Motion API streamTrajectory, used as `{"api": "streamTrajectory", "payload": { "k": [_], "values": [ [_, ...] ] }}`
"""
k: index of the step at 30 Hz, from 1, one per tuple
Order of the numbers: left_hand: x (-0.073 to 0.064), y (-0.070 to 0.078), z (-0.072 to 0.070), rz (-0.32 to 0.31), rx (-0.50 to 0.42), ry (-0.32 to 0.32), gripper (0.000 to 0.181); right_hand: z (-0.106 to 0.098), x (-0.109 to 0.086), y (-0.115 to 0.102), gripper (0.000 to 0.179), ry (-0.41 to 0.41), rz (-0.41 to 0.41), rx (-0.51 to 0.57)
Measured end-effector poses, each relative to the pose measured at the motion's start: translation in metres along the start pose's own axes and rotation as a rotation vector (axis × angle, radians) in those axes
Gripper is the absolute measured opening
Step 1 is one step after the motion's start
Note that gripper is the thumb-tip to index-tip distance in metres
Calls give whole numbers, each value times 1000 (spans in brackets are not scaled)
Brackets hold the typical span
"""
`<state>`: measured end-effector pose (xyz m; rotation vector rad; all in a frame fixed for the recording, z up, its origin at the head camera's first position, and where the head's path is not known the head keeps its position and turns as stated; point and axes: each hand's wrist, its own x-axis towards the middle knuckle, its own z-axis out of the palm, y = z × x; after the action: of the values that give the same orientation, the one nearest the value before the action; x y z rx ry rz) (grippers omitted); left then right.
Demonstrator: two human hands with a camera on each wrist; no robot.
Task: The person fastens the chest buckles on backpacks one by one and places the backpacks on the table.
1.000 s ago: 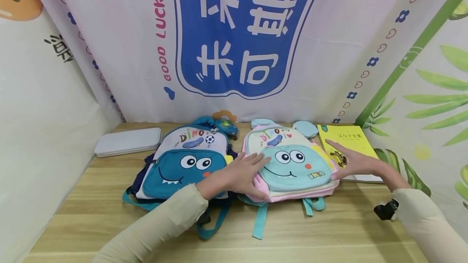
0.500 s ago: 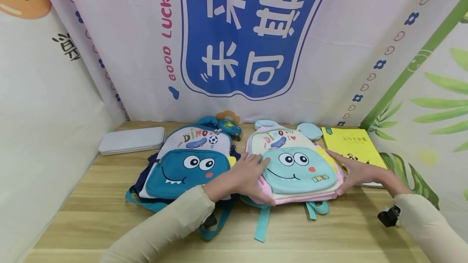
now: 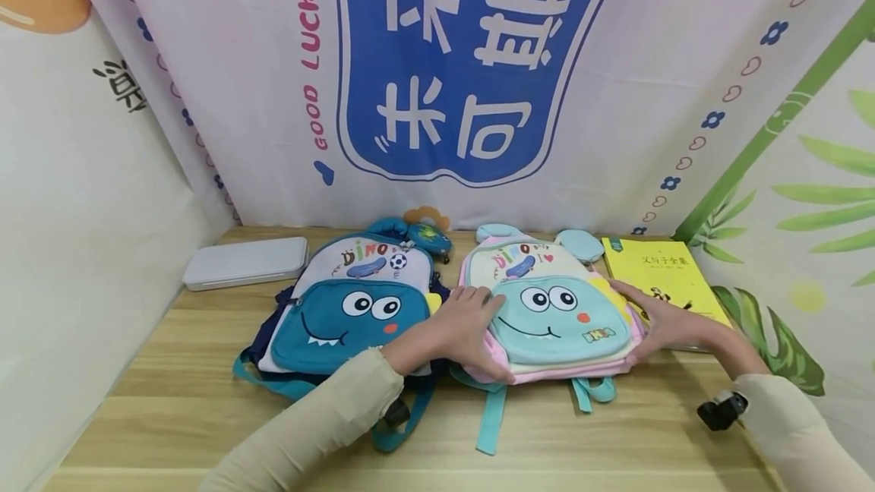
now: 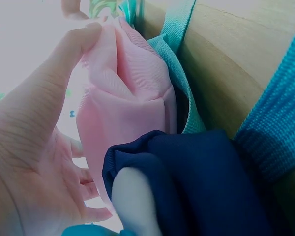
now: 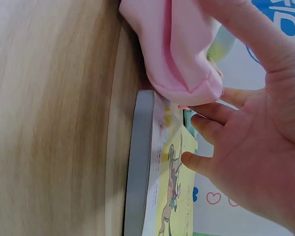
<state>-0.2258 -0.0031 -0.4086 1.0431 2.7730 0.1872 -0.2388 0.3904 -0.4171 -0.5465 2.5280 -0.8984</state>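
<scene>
A light-blue and pink dinosaur backpack (image 3: 557,325) lies face up on the wooden table, with teal straps hanging toward the front. My left hand (image 3: 465,329) rests along its left side, fingers spread over the front and thumb at the lower corner. In the left wrist view the thumb presses the pink side fabric (image 4: 123,93). My right hand (image 3: 666,321) touches the right side, its fingers extended and the thumb low at the bottom corner. In the right wrist view the fingers reach past the pink corner (image 5: 187,83), over the book.
A dark-teal dinosaur backpack (image 3: 355,321) lies close on the left, under my left forearm. A white flat case (image 3: 246,263) sits at the back left. The yellow book (image 3: 659,268) lies by the right hand. A printed curtain (image 3: 273,97) stands behind the table (image 3: 171,401).
The right hand has come down and inward onto the backpack's right side. The left hand stays at the left side. In the last half second little has moved.
</scene>
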Motion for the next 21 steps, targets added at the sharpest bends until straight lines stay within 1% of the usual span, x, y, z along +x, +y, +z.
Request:
{"api": "streamTrajectory", "payload": {
  "k": [4,9,16,21],
  "values": [
    [0,-1,1,11,-34,6,122,1,0,1,122,40,16,16],
    [0,-1,0,16,-66,5,120,0,3,3,109,76,2,61],
    [-1,2,0,-12,-165,-17,121,-1,4,3,107,83,-12,106],
    [0,2,2,-18,-163,-12,121,-3,4,-1,105,103,-17,102]
  ]
}}
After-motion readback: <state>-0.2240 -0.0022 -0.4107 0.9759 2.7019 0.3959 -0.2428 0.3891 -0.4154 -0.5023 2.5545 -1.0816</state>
